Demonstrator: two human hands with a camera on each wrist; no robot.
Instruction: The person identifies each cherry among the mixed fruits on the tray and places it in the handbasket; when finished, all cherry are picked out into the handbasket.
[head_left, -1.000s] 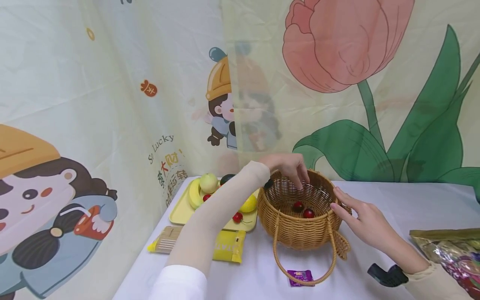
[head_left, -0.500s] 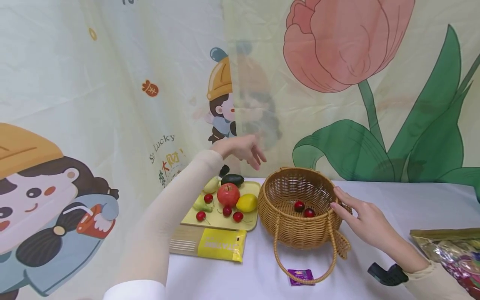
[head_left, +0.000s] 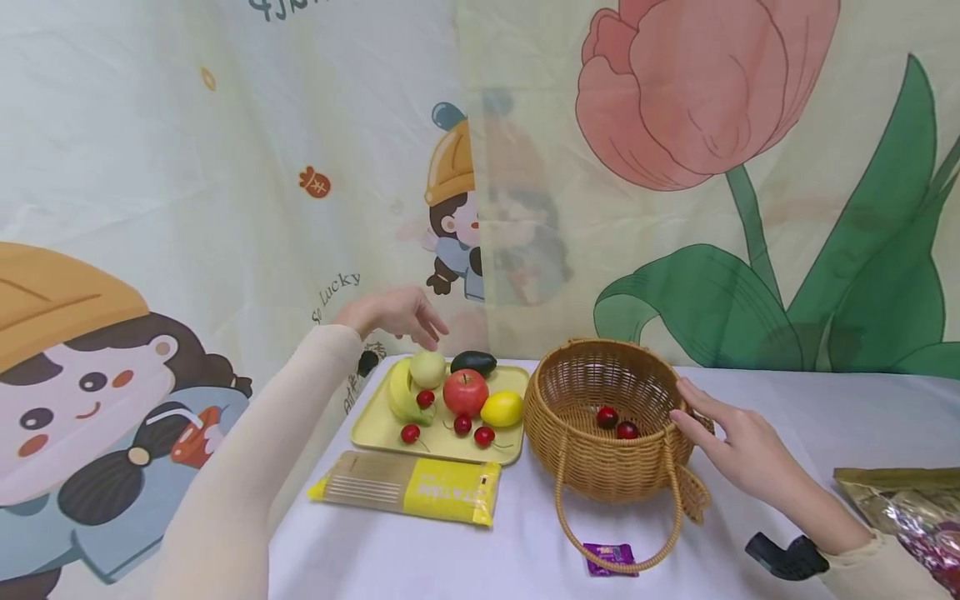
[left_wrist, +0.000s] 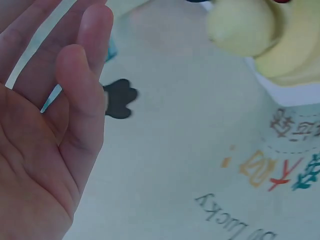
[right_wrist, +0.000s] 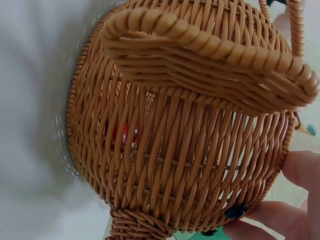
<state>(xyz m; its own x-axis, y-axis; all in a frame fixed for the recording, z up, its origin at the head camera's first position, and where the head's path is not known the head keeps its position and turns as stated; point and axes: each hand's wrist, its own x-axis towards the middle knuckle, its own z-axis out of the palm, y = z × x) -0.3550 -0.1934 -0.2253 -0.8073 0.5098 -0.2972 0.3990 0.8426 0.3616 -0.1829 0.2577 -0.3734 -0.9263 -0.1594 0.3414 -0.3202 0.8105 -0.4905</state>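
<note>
Your left hand (head_left: 397, 313), empty, fingers loosely parted, is hovering near the pale fruit (head_left: 427, 370) on the tray (head_left: 377, 427); your straight-fingered right hand (head_left: 742, 442) is touching the basket (head_left: 611, 467). Off-centre grasping risks rolling the fruit.

Basket (head_left: 615, 475): rough wicker, sl. sheen; cherries (head_left: 607, 417) v. glossy; tray (head_left: 375, 431) smooth matt plastic.

a curtained-off corner, home or studio I can't tell from here, cartoon-printed cloth (head_left: 247, 258) hanging on my left, tulip-printed cloth (head_left: 675, 221) across the back, a white-topped table (head_left: 420, 554) close against both
</note>
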